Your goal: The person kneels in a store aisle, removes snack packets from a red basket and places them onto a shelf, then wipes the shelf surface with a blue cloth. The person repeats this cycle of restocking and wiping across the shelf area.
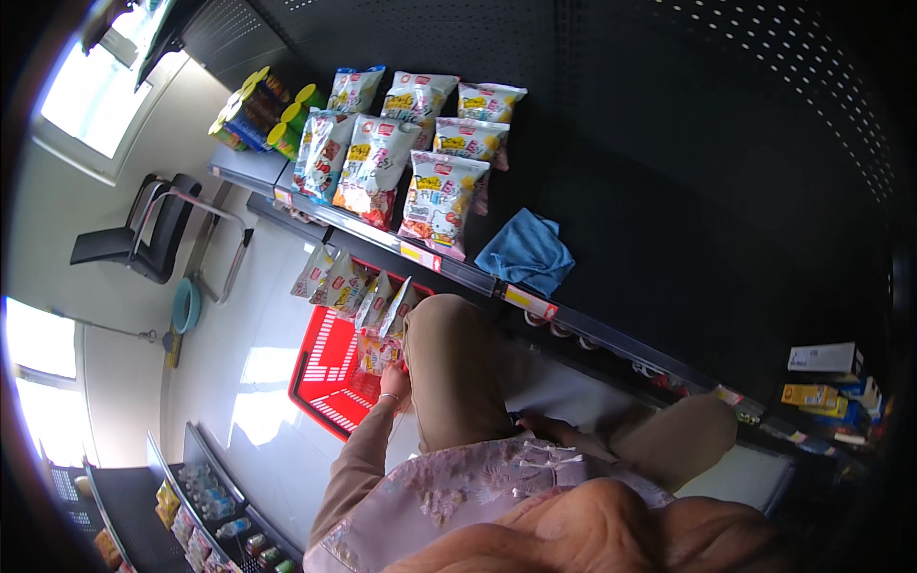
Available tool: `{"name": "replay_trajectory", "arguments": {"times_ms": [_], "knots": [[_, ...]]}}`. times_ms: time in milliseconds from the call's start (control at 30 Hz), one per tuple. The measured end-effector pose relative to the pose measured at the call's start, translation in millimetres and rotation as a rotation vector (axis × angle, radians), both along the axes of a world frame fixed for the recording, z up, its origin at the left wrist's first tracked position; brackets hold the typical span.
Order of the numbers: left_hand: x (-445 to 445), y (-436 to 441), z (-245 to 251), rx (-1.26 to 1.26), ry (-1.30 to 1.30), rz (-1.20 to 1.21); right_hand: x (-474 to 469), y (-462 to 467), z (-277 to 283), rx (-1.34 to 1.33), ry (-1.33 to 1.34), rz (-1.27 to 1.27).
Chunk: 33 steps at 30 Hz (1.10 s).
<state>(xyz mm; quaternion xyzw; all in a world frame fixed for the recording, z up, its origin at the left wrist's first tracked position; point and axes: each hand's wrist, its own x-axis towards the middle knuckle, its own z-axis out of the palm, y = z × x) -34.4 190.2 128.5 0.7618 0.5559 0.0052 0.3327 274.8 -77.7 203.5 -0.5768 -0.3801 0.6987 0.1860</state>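
Note:
My left hand (pixel 395 383) is at the near side of a red plastic shopping basket (pixel 309 358) on the floor, right by a pink and white snack bag (pixel 378 354). My knee hides part of this hand, so its grip is unclear. Several more snack bags (pixel 344 286) stand upright in the basket. In shadow between my legs, my right hand (pixel 546 427) is low and partly hidden; whether it holds anything cannot be seen. Above the basket, white snack bags (pixel 444 200) stand in rows on a black shelf, and a crumpled blue cloth (pixel 529 251) lies to their right.
Canisters with yellow and green lids (pixel 286 129) stand at the shelf's left end. Small boxes (pixel 824 358) are at far right. The shelf's front edge (pixel 473 276) runs above my knees. A black chair (pixel 161 229), a teal basin (pixel 186 304) and another stocked shelf (pixel 215 487) are at left.

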Motion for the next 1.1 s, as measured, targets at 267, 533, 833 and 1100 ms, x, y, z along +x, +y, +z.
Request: {"name": "replay_trajectory", "arguments": {"times_ms": [267, 533, 833, 1100], "knots": [[-5.7, -3.4, 3.9, -0.114, -0.16, 0.229, 2.2, 68.5, 22.4, -0.016, -0.006, -0.025], [-10.8, 2.2, -4.4, -0.143, -0.098, 0.166, -7.0, 72.2, 14.3, 0.016, -0.094, -0.096], [-17.2, 9.5, -26.6, -0.15, -0.099, 0.104, -24.9, 64.1, 14.7, 0.078, -0.192, -0.161], [-21.4, 17.0, -77.5, -0.149, -0.103, 0.013, -36.0, 51.8, 15.8, 0.144, -0.249, -0.184]]}}
